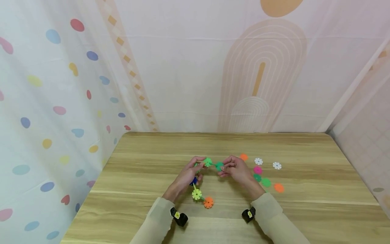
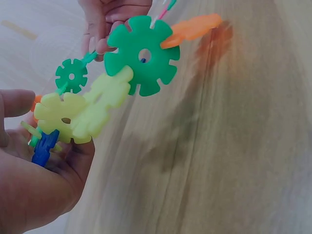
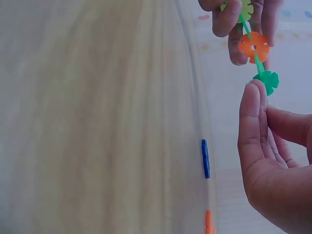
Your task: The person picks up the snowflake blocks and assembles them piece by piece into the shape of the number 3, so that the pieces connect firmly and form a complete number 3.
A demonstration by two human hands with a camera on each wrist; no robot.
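Observation:
A chain of plastic snowflake discs joined by thin rods hangs between my hands above the wooden table point(image 1: 152, 162). My left hand point(image 1: 198, 163) grips the end with a light green disc point(image 1: 208, 162). From it, a blue disc point(image 1: 193, 181), a yellow disc point(image 1: 196, 194) and an orange disc point(image 1: 208, 202) trail toward me. My right hand point(image 1: 223, 167) pinches the dark green disc point(image 1: 219, 166) at the other end. In the left wrist view my palm point(image 2: 34, 185) cradles yellow discs point(image 2: 83, 114) and a blue piece point(image 2: 45, 146). The right wrist view shows my fingertips point(image 3: 253, 95) at the dark green disc point(image 3: 267, 80).
Several loose discs lie on the table to the right of my hands: an orange one point(image 1: 243, 156), two white ones point(image 1: 258, 161) point(image 1: 276, 165), a pink one point(image 1: 257, 169), green ones point(image 1: 266, 182) and another orange one point(image 1: 278, 187). Patterned curtains close in the table's far and side edges.

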